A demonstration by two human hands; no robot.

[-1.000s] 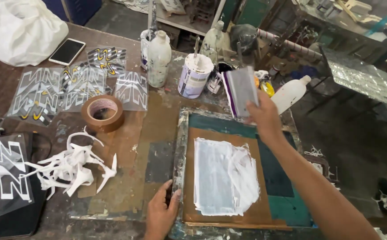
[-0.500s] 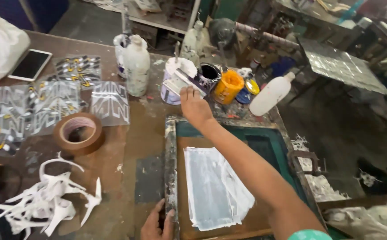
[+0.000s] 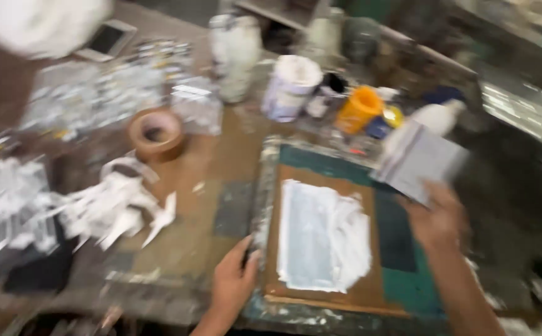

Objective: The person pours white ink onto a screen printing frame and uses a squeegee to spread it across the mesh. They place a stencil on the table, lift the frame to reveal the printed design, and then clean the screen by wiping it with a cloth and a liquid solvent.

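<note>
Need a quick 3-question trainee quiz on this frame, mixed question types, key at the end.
1. True or false: the left hand rests on the left edge of the screen frame.
2. What does the right hand hold? A) tape roll B) flat squeegee-like tool C) bottle
3. What colour is the paste spread on the screen?

Key: 1 true. 2 B, the flat tool, raised over the frame's right side. 3 white, the white paste.
</note>
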